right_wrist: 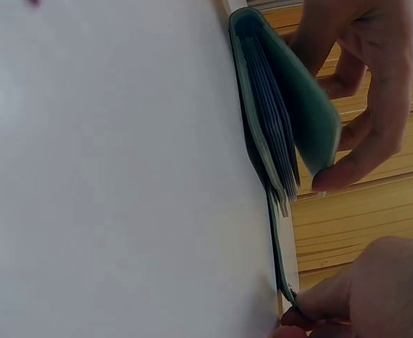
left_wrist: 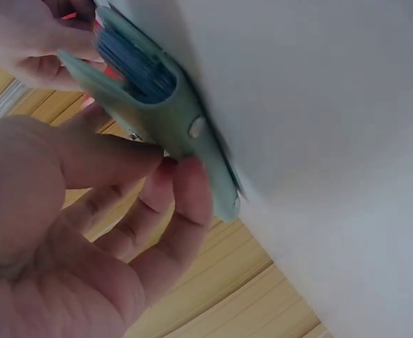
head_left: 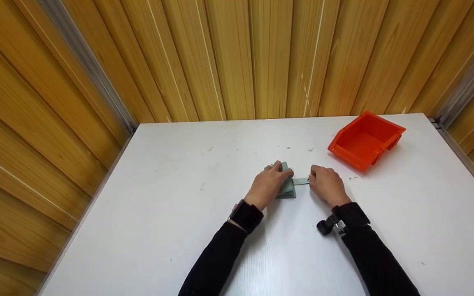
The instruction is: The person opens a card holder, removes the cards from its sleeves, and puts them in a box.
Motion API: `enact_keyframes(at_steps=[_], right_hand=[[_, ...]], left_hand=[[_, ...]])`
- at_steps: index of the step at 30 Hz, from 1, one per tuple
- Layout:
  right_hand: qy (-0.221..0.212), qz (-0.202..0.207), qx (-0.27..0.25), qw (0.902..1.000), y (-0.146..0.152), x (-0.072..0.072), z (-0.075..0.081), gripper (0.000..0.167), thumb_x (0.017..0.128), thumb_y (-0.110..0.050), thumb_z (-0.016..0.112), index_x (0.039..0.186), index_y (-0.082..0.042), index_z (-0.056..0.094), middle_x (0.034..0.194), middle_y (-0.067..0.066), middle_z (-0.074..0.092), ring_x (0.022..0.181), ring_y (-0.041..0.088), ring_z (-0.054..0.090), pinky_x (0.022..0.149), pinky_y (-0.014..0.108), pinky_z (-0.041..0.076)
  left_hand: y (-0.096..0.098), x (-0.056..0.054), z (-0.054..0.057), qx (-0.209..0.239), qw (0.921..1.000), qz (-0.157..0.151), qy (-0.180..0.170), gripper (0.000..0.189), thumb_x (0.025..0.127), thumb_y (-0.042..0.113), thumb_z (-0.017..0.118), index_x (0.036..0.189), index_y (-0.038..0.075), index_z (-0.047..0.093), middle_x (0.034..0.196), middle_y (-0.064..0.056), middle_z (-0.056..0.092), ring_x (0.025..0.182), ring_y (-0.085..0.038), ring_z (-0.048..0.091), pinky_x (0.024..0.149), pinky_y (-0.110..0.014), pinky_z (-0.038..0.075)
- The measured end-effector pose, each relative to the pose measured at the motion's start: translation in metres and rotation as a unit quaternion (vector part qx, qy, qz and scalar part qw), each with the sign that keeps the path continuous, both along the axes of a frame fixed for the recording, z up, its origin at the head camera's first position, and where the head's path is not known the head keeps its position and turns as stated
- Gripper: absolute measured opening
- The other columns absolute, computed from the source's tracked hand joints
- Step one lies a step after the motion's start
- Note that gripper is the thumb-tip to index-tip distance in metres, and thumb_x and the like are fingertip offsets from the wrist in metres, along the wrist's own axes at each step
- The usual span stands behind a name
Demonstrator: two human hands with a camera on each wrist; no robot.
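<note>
A pale green card holder [head_left: 288, 190] lies on the white table, its cover partly lifted. My left hand [head_left: 266, 186] holds that cover between thumb and fingers. In the right wrist view, a stack of bluish card sleeves [right_wrist: 268, 105] shows inside the parted covers. A narrow closing strap [head_left: 301, 181] sticks out from the holder to the right. My right hand [head_left: 328, 186] pinches the strap's free end, fingers bent. Round metal snaps [left_wrist: 197, 127] on the holder's spine side appear in the left wrist view.
An orange plastic bin [head_left: 346, 157] stands at the back right of the white table [head_left: 159, 205]. Wood-patterned panels [head_left: 228, 61] rise behind the table and at both sides. Black bands circle both wrists, the right one carrying a small camera [head_left: 324, 227].
</note>
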State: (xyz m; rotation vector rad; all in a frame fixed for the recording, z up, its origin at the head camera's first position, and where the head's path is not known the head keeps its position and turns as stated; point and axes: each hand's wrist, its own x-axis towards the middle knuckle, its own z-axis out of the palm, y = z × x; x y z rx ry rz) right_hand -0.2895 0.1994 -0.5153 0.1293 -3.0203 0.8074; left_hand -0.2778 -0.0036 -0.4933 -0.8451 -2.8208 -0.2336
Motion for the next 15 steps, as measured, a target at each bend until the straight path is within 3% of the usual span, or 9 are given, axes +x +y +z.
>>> enact_keyframes(at_steps=[4,8,15], right_hand=[[-0.006,0.000,-0.001,1.0000,-0.001,0.000,0.001,0.015,0.101,-0.009,0.055,0.098,0.001,0.066,0.086,0.016,0.069,0.082,0.033,0.063,0.077,0.048,0.053],[0.002,0.004,-0.005,1.0000,-0.002,0.002,0.002,0.016,0.101,-0.008,0.054,0.097,0.001,0.066,0.086,0.016,0.069,0.082,0.034,0.064,0.077,0.049,0.053],[0.014,0.004,-0.001,0.9999,0.000,0.002,0.001,0.015,0.100,-0.007,0.054,0.096,0.001,0.066,0.086,0.018,0.069,0.083,0.037,0.064,0.077,0.051,0.053]], left_hand=[[-0.007,-0.002,0.011,0.031,0.9984,0.012,-0.047,0.029,0.103,0.005,0.057,0.127,0.019,0.065,0.119,-0.007,0.062,0.090,-0.020,0.064,0.077,-0.032,0.058],[-0.020,-0.008,0.025,0.087,0.9900,0.040,-0.103,0.020,0.103,0.017,0.050,0.118,0.010,0.061,0.107,-0.008,0.064,0.080,-0.019,0.059,0.075,-0.035,0.055],[-0.057,-0.020,0.035,0.082,0.9813,0.088,-0.150,0.015,0.089,0.000,0.066,0.104,0.003,0.061,0.094,-0.013,0.070,0.084,-0.025,0.065,0.077,-0.038,0.057]])
